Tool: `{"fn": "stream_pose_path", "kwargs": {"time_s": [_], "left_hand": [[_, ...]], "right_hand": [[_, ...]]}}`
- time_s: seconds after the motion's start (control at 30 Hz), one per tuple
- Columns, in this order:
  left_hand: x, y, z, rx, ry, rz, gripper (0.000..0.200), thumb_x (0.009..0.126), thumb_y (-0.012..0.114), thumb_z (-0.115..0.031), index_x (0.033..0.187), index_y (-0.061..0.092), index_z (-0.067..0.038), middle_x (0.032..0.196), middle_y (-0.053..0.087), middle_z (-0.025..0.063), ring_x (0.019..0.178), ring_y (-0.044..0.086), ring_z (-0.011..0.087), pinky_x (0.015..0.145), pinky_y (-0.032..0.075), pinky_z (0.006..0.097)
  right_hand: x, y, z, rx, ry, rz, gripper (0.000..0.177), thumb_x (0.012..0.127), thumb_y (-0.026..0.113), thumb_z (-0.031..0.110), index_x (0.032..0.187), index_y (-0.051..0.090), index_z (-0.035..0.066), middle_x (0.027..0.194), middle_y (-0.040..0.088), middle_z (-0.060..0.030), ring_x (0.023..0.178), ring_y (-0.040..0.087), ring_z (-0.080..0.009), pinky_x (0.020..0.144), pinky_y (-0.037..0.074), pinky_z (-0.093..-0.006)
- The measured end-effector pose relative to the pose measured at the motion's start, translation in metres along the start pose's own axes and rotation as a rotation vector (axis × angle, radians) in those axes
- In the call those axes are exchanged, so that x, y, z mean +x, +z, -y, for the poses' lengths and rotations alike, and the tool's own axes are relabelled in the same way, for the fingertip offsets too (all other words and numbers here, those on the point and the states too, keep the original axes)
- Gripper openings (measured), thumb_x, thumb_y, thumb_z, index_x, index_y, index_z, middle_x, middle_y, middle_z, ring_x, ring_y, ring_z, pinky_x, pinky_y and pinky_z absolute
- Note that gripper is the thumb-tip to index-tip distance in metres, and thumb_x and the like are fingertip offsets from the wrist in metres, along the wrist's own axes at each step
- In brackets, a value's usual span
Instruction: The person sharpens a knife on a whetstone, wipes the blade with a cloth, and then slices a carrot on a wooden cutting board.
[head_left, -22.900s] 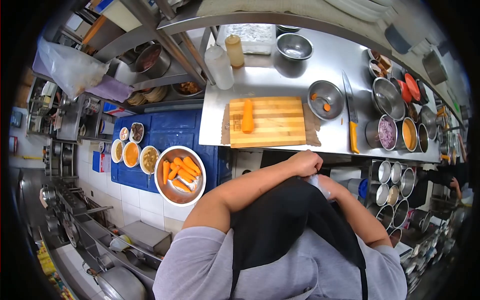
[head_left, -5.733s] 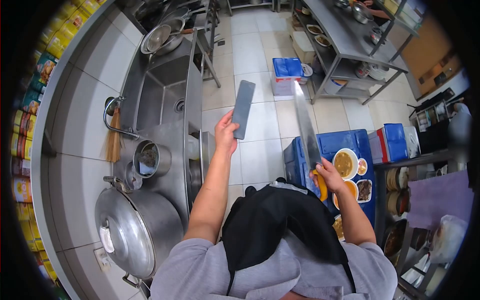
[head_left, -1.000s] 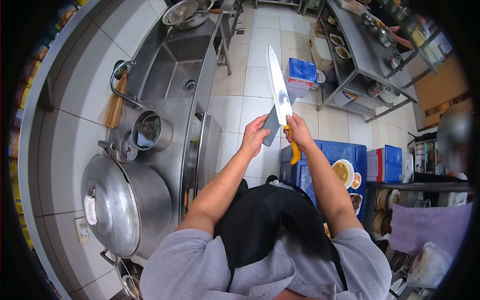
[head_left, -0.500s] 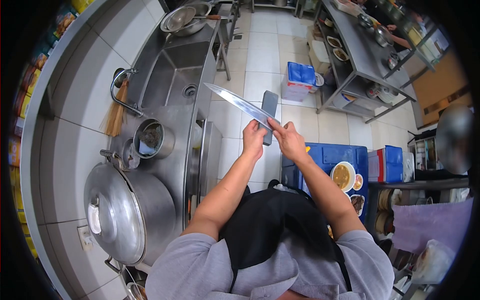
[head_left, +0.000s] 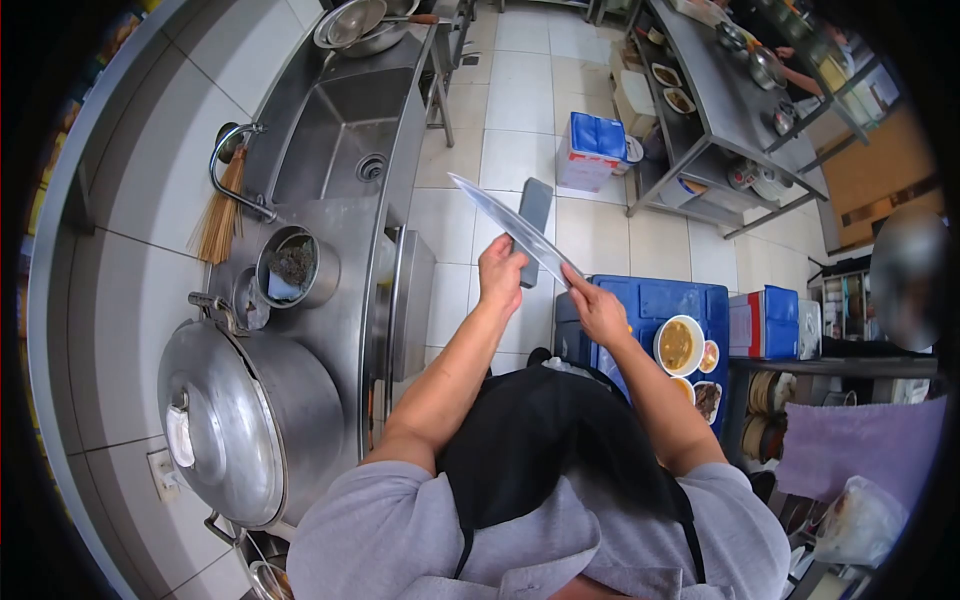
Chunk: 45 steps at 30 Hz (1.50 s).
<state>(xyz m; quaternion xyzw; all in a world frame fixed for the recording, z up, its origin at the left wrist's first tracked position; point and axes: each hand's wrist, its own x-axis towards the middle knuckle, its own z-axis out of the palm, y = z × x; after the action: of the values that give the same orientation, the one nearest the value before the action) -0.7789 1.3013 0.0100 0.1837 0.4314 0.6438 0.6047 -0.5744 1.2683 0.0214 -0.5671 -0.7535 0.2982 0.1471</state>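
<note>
Pale floor tiles [head_left: 520,90] lie beneath the hands. A steel bench [head_left: 345,250] with a sink [head_left: 340,140] and a big lidded pot [head_left: 235,420] runs to the left of the left hand [head_left: 500,275]. A blue cooler [head_left: 665,300] topped with bowls [head_left: 678,345] sits under the right hand [head_left: 600,310]. The left hand is closed around the lower end of a grey sharpening stone [head_left: 534,210], which is held upright in the air, pointing away from the body. The right hand grips the knife [head_left: 505,222], whose blade slants up and leftward across the stone, tip toward the sink.
</note>
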Motion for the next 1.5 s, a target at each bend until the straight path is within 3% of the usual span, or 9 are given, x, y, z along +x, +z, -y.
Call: {"fn": "stream_pose_path", "kwargs": {"time_s": [0.1,0.17,0.3,0.4,0.47,0.57,0.77,1.1,1.5], "left_hand": [[0.025,-0.01,-0.016,0.032,0.076,-0.121,0.057,0.075,0.051,0.015,0.132,0.053,0.013,0.12,0.064,0.0144,0.104,0.062,0.0195,0.091,0.048,0.0279],[0.058,-0.033,-0.035,0.034,0.299,-0.233,0.058,0.075,0.051,0.014,0.134,0.051,0.013,0.122,0.064,0.0159,0.107,0.062,0.0197,0.093,0.048,0.0281],[0.074,-0.059,-0.102,0.119,0.377,-0.247,0.06,0.076,0.051,0.014,0.136,0.049,0.013,0.126,0.063,0.0164,0.11,0.062,0.0199,0.095,0.047,0.0283],[0.061,-0.055,-0.113,0.112,0.346,-0.179,0.061,0.076,0.05,0.013,0.137,0.05,0.012,0.128,0.063,0.0159,0.112,0.062,0.0206,0.096,0.048,0.0289],[0.053,-0.051,-0.099,0.101,0.3,-0.121,0.061,0.076,0.05,0.013,0.137,0.05,0.011,0.128,0.063,0.0157,0.112,0.063,0.0209,0.097,0.048,0.0293],[0.047,-0.053,-0.073,0.067,0.157,0.102,0.061,0.076,0.049,0.013,0.137,0.05,0.01,0.132,0.06,0.0168,0.115,0.061,0.022,0.096,0.048,0.0298],[0.037,-0.029,-0.058,0.063,-0.093,0.35,0.062,0.076,0.052,0.011,0.138,0.05,0.009,0.13,0.061,0.0185,0.112,0.063,0.0216,0.096,0.051,0.0307],[0.032,-0.018,-0.058,0.053,-0.182,0.454,0.063,0.076,0.054,0.009,0.138,0.049,0.01,0.125,0.064,0.0199,0.111,0.065,0.0221,0.096,0.051,0.0309],[0.028,-0.004,-0.049,0.065,-0.139,0.461,0.062,0.077,0.053,0.009,0.139,0.049,0.009,0.127,0.063,0.0186,0.111,0.064,0.0218,0.098,0.05,0.0306]], "right_hand": [[-0.054,-0.003,-0.04,0.035,0.1,0.009,0.043,0.103,0.047,0.034,0.146,0.049,0.032,0.109,0.069,-0.0207,0.098,0.065,-0.0421,0.084,0.052,-0.0482],[-0.106,-0.011,-0.065,-0.014,0.264,0.048,0.042,0.103,0.048,0.034,0.144,0.051,0.032,0.113,0.067,-0.0219,0.102,0.064,-0.0428,0.086,0.052,-0.0484],[-0.207,-0.01,-0.146,0.044,0.272,-0.013,0.045,0.103,0.051,0.03,0.147,0.049,0.021,0.12,0.069,-0.0172,0.103,0.068,-0.0403,0.087,0.052,-0.047],[-0.225,-0.011,-0.163,0.058,0.102,-0.21,0.047,0.104,0.052,0.024,0.149,0.044,0.015,0.11,0.071,-0.015,0.092,0.07,-0.0312,0.08,0.055,-0.0388],[-0.211,-0.042,-0.13,0.661,0.704,0.073,0.038,0.103,0.053,0.021,0.14,0.046,0.011,0.09,0.064,-0.008,0.074,0.064,-0.02,0.064,0.053,-0.0332],[-0.181,-0.055,-0.094,1.068,0.518,0.038,0.017,0.103,0.055,0.019,0.116,0.049,0.01,0.077,0.054,-0.0037,0.06,0.055,-0.0127,0.054,0.047,-0.0263],[-0.144,-0.068,-0.067,0.955,0.398,0.251,0.02,0.105,0.051,0.025,0.112,0.055,0.007,0.074,0.057,-0.0037,0.059,0.055,-0.0124,0.054,0.046,-0.0258],[-0.129,-0.05,-0.062,0.687,0.391,0.416,0.029,0.106,0.05,0.034,0.108,0.058,0.006,0.066,0.053,-0.0007,0.049,0.047,-0.0092,0.048,0.039,-0.0258],[-0.075,-0.026,-0.062,0.828,0.267,0.398,0.031,0.107,0.044,0.032,0.11,0.056,0.004,0.063,0.049,-0.0025,0.046,0.045,-0.0105,0.045,0.038,-0.0266]]}}
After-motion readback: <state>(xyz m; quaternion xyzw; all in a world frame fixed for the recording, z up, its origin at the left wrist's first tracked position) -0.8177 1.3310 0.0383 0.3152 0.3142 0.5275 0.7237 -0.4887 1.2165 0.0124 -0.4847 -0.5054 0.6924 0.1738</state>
